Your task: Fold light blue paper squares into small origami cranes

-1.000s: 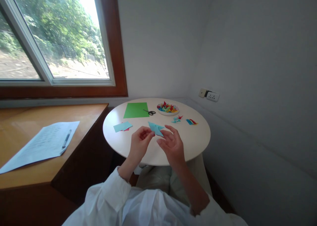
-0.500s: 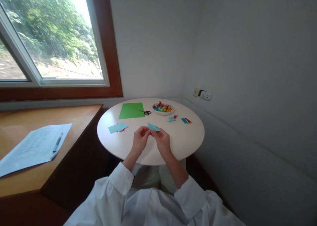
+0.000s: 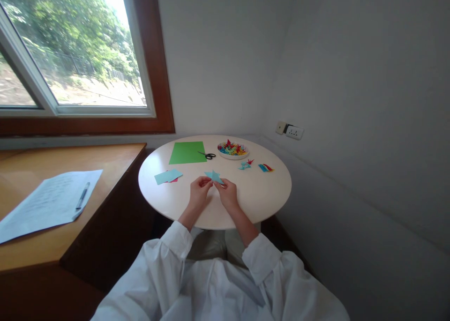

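Note:
A light-blue folded paper with pointed corners is held up over the near half of the round white table. My left hand pinches its lower left edge, and my right hand pinches its lower right side. Both sets of fingers are closed and the fingertips nearly meet below the paper. To the left lie flat light-blue paper and a bit of pink paper under it. Small light-blue folded pieces and a red folded piece rest to the right.
Farther back are a green sheet, black-handled scissors overlapping its edge, and a white bowl of colourful folded paper. Blue, red and yellow paper strips lie at right. A wooden desk holds a written sheet and a pen.
The light-blue paper between my hands has turned and opened from a flat slanted shape into one with several points. My hands have shifted slightly; the view has tilted a little.

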